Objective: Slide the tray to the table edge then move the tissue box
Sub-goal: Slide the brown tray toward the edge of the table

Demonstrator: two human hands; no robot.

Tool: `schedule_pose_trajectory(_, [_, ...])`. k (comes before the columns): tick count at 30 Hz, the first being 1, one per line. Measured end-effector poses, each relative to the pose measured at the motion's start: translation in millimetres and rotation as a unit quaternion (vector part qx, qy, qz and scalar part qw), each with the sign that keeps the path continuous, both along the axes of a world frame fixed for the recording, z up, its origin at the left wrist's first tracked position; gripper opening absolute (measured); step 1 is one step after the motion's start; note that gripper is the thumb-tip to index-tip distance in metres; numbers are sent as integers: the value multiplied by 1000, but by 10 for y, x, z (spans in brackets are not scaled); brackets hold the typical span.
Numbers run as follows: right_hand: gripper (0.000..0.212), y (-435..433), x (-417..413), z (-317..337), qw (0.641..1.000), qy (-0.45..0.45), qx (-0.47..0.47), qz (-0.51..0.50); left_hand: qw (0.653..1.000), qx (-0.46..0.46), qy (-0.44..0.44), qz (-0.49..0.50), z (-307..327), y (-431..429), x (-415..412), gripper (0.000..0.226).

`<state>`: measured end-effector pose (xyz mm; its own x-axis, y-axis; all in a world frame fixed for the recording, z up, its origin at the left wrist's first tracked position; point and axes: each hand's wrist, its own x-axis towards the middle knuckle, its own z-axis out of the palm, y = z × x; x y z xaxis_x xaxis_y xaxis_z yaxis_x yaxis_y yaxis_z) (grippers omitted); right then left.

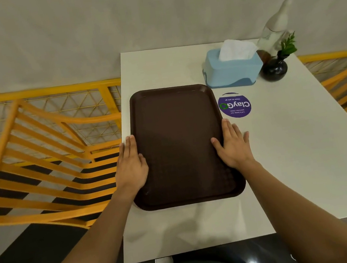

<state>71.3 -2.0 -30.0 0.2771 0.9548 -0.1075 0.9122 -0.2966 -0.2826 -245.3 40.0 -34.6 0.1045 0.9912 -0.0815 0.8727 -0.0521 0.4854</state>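
A person's left hand (131, 167) and right hand (233, 145), fingers spread flat, flank the brown tray (181, 143); its long axis runs toward 12 o'clock, tissue box (232, 70) at 1 o'clock, nearer the right hand.

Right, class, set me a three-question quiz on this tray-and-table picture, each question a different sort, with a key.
1. True or false: the brown tray is empty.
2. What touches the tray's long sides? A. both hands B. one hand C. nothing
3. Fill in: the blue tissue box stands beside a dark ____ holding a green sprig.

Key:
1. True.
2. A: left hand and right hand lie flat on the rims.
3. vase.
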Motion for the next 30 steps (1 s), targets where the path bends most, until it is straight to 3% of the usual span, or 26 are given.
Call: schedule_pose_trajectory(30, [77, -50, -67, -76, 1000, 3, 6, -17, 997, -22, -70, 0, 4, -26, -102, 63])
